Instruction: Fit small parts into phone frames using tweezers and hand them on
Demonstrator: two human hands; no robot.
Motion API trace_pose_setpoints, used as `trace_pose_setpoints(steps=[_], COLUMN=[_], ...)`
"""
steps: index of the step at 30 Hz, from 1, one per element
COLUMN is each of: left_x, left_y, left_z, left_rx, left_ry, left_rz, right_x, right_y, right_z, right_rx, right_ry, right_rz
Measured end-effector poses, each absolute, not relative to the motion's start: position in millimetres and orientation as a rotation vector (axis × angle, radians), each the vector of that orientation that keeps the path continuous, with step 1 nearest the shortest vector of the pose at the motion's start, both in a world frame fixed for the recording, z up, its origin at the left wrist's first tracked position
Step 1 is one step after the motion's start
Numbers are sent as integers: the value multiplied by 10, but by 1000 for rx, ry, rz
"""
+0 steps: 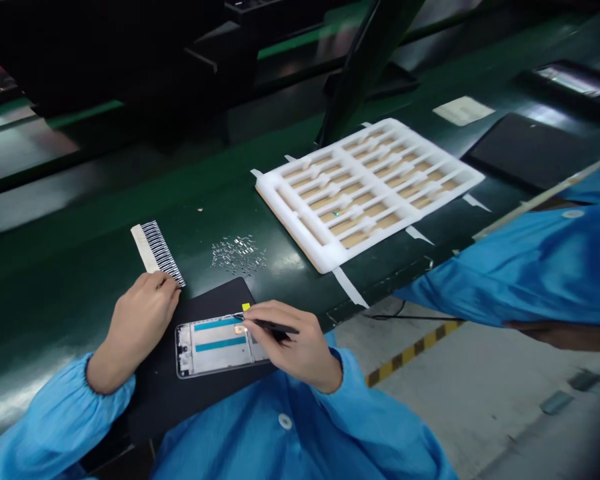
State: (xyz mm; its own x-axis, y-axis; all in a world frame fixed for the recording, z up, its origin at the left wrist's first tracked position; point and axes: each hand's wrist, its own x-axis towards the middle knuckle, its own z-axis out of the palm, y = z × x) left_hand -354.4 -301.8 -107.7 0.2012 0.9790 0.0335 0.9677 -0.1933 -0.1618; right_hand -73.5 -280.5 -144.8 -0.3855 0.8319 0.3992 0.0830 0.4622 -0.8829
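My right hand (295, 340) is closed around black tweezers (275, 327), their tips at the upper edge of a phone frame (220, 360). The frame is silver inside, with two blue strips and a small yellow tab by its top edge. It lies on a black mat (200, 407) in front of me. My left hand (143, 327) is closed at the near end of a white card with a row of thin black strips (155, 250); the fingertips hide part of it. Several tiny metallic pieces (239, 255) are scattered on the green table (80, 267) beyond the mat.
A white foam tray (330, 257) with long slots stands taped to the table at the back right. A black panel (530, 150) and a pale paper (463, 110) lie farther off. Another person's blue sleeve (520, 260) is at right. A dark post (350, 80) rises behind the tray.
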Motion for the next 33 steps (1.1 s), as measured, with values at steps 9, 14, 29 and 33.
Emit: trace_pose_setpoints(steps=[9, 14, 29, 33], left_x=[-3584, -3585, -3462, -3295], left_y=[-2935, -2947, -3113, -3188], left_z=[-1096, -1107, -1034, -890], left_rx=[-2384, -2437, -2469, -2572], left_ry=[-1815, -1782, -1647, -1525], left_rz=[126, 112, 93, -169], right_x=[-738, -746, -654, -553], right_y=[-2795, -2795, -2737, -2762], right_z=[-1455, -1441, -1349, -1196], right_rx=[-773, -805, -882, -806], right_ry=[-1794, -1788, -1537, -1539], right_rz=[1024, 1040, 1253, 1145])
